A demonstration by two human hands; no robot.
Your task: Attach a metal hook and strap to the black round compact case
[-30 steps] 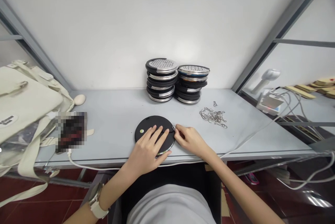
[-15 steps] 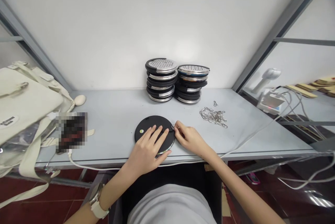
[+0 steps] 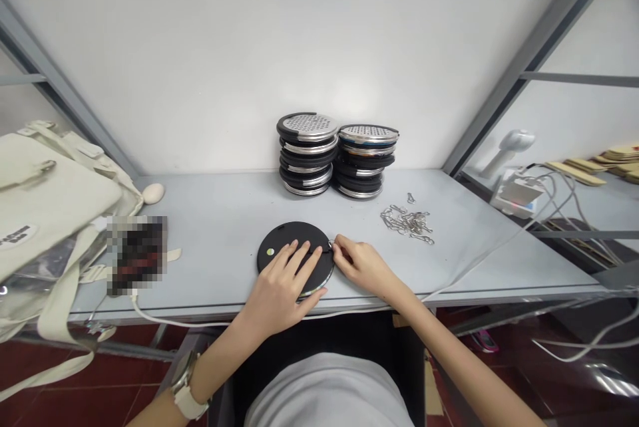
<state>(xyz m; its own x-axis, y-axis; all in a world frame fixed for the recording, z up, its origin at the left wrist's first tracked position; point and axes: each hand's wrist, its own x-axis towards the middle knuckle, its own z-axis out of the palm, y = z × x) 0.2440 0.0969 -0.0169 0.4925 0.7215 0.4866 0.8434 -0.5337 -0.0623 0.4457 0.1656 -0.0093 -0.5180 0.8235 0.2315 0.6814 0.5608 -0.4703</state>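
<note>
A round black disc (image 3: pixel 282 235) with a small yellow-green sticker lies flat near the table's front edge. My left hand (image 3: pixel 287 281) rests on top of it, fingers spread, thumb along its near rim. At the disc's right rim, my right hand (image 3: pixel 360 263) pinches a small silver metal clip (image 3: pixel 330 243); the fingertips partly cover it. To the right of that hand lies a loose pile of silver clips (image 3: pixel 407 222), with one clip (image 3: pixel 411 198) apart behind it.
Two stacks of round black-and-silver discs (image 3: pixel 308 161) (image 3: pixel 367 164) stand by the wall. On the left are a cream bag (image 3: pixel 60 194), a white egg-shaped object (image 3: pixel 153 193) and a blurred-out device (image 3: pixel 137 254) with a white cable. A white cable (image 3: pixel 464 277) crosses the table's right side.
Both hands stay almost where they were at the disc. The right fingers have closed slightly over the clip, so less of it shows. The view has shifted a little.
</note>
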